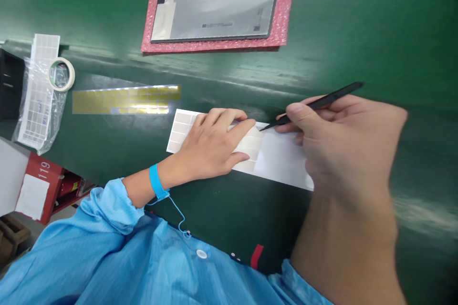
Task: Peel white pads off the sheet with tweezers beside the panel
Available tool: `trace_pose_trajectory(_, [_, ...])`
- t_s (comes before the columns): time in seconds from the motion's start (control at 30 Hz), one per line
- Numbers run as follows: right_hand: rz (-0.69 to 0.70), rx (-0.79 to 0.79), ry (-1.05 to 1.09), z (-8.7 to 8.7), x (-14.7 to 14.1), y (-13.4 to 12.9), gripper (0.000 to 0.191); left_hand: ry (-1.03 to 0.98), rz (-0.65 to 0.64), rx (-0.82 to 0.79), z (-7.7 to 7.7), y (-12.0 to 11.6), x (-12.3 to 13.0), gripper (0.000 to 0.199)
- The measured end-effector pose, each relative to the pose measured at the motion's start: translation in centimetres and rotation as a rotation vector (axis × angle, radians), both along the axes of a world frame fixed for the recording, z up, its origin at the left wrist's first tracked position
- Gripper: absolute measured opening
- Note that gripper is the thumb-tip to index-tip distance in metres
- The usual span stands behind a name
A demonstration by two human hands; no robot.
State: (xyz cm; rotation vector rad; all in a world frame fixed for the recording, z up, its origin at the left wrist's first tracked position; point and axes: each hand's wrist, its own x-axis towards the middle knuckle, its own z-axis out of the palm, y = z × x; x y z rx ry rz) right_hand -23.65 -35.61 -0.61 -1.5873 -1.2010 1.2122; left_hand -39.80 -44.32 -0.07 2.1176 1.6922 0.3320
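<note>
Head view: a smooth, dark-green tabletop (365,33) is carrying everything, its sheen breaking into pale streaks. Beyond the hands, a pink bubble-wrap sheet (147,33) is lying beneath a flat, rectangular metal-backed display panel (222,7), which is showing a dull silver gleam. Nearer, a white label sheet (282,157) is lying slantwise on the tabletop under the left hand, and work on it is seemingly partway along: its right end is showing bare, glossy backing, while rows of cream rectangular labels (181,131) are filling the left end and middle, so some are probably off and many are remaining. A translucent strip of yellow film pieces (121,101) is lying flat to the left. The right hand (343,140) is pinching a slim, matte-black pointed tool (338,95) (tweezers or a pick, I cannot tell) between thumb and fingers, its tip meeting the labels' edge. The left hand (214,145) is resting palm-down on the sheet, fingers bent and slightly spread, thumb standing apart. A ring-shaped tape roll (71,76) is sitting far left.
</note>
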Motion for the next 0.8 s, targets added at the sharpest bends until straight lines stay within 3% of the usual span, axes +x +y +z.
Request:
trace_pose_trajectory(0.23, [-0.034,0.023,0.092,0.1,0.9,-0.1,0.028,-0.042,0.005,0.006,-0.4,-0.1,-0.1,0.064])
trace_pose_trajectory(0.37, [-0.047,0.04,0.153,-0.7,1.6,0.3,0.03,-0.052,0.006,0.033,-1.3,0.1,-0.6,0.065])
trace_pose_trajectory(0.5, [-0.153,0.082,0.234,-1.2,2.4,1.2,0.035,-0.046,-0.068,0.09,-1.1,0.3,-1.5,0.056])
trace_pose_trajectory(0.6, [-0.213,0.019,0.314,-0.6,2.7,1.9,0.041,0.049,-0.129,0.152,-0.8,0.6,-2.5,0.045])
trace_pose_trajectory(0.73, [-0.082,0.059,0.45,-0.9,2.4,4.7,0.035,0.128,-0.131,0.25,-1.0,3.2,-3.4,0.044])
trace_pose_trajectory(0.8, [-0.068,0.087,0.492,-1.3,2.3,6.1,0.036,0.025,-0.126,0.317,0.5,3.9,-3.3,0.044])
